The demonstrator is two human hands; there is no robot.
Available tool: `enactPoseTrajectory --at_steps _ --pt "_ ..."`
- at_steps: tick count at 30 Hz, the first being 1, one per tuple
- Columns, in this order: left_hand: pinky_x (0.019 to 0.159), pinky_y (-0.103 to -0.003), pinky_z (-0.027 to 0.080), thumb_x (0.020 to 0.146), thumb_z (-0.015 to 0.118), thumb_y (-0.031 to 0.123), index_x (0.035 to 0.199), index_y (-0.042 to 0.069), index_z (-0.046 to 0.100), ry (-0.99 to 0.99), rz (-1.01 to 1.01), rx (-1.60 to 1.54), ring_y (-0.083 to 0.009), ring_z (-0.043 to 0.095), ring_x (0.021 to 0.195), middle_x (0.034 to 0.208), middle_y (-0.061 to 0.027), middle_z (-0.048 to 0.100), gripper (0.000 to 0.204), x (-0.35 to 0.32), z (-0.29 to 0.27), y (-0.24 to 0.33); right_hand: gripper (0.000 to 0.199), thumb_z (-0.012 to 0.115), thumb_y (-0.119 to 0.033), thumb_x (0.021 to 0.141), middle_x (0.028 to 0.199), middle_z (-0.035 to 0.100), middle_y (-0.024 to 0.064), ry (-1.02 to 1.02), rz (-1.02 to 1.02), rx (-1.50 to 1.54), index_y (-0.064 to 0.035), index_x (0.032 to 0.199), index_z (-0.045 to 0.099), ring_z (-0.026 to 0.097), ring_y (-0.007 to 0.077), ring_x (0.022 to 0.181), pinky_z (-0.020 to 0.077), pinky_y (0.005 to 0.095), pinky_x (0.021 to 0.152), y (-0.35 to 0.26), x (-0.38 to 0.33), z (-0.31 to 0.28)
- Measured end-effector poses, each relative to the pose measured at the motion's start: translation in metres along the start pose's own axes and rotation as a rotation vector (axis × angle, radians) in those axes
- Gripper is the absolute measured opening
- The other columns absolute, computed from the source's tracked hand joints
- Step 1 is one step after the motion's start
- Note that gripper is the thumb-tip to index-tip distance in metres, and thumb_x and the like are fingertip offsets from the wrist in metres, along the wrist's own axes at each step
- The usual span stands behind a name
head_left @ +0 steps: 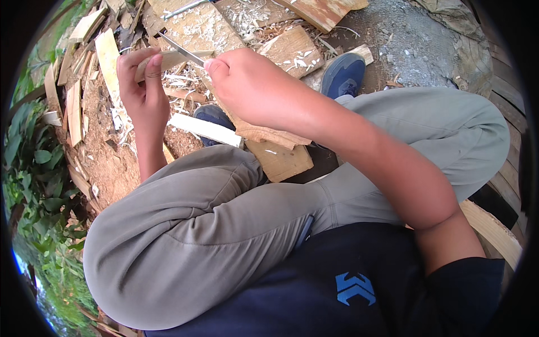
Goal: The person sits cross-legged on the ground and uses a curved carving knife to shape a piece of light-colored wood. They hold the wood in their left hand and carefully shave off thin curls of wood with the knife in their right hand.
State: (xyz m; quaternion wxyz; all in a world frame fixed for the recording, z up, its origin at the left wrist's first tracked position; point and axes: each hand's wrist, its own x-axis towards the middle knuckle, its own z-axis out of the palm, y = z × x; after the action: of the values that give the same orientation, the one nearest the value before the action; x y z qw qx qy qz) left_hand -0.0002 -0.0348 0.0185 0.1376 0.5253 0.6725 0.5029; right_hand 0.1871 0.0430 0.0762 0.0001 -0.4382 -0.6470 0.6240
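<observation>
My left hand pinches a slim pale strip of wood between thumb and fingers, its free end pointing right. A knife is gripped in my right hand, which is closed round the handle and hides it. The narrow steel blade slants up to the left and crosses over the wood strip; whether the edge touches the wood I cannot tell. Both hands are raised over ground strewn with shavings, in front of my bent knees.
Wooden boards covered in curled shavings lie beyond my hands. A white split stick rests by my shoe. Wood scraps and green plants line the left. A grey stone block stands at far right.
</observation>
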Motion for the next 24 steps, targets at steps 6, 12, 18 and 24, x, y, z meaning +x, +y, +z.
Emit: enactPoseTrajectory --at_steps 6,12,18,24 --pt "0.076 -0.025 0.045 0.098 0.062 0.008 0.104 0.002 0.062 0.022 -0.087 -0.014 -0.0126 0.055 0.087 0.099 -0.0063 0.058 0.008 -0.001 0.005 0.006 0.044 0.039 -0.026 0.103 0.06 0.05 0.0168 0.009 -0.143 -0.074 0.0053 0.075 0.053 0.051 0.0287 0.057 0.0436 0.045 0.063 0.01 0.003 -0.002" --pt "0.065 -0.02 0.042 0.1 0.06 0.011 0.107 0.002 0.061 0.031 -0.077 -0.019 -0.0075 0.052 0.076 0.098 -0.0043 0.058 0.011 -0.009 0.004 0.005 0.046 0.037 -0.027 0.103 0.063 0.054 0.0202 0.001 -0.093 -0.028 0.0046 0.076 0.057 0.054 0.0331 0.059 0.0459 0.0467 0.066 -0.002 -0.008 -0.004" --pt "0.064 -0.02 0.042 0.1 0.06 0.01 0.109 0.002 0.058 0.094 -0.174 -0.135 -0.0062 0.052 0.075 0.099 -0.0045 0.059 0.012 -0.014 0.006 0.006 0.045 0.037 -0.027 0.102 0.069 0.06 0.0237 0.009 -0.188 -0.208 0.0051 0.082 0.062 0.059 0.0391 0.064 0.0475 0.0488 0.067 0.0 -0.008 -0.004" --pt "0.056 -0.017 0.044 0.101 0.06 0.02 0.113 0.005 0.057 0.065 -0.137 -0.078 -0.0052 0.055 0.071 0.099 -0.0056 0.062 0.02 -0.017 0.003 0.002 0.043 0.039 -0.026 0.101 0.069 0.061 0.0232 -0.054 -0.234 -0.251 0.0051 0.085 0.064 0.062 0.0388 0.065 0.0503 0.0468 0.067 0.009 -0.005 -0.007"
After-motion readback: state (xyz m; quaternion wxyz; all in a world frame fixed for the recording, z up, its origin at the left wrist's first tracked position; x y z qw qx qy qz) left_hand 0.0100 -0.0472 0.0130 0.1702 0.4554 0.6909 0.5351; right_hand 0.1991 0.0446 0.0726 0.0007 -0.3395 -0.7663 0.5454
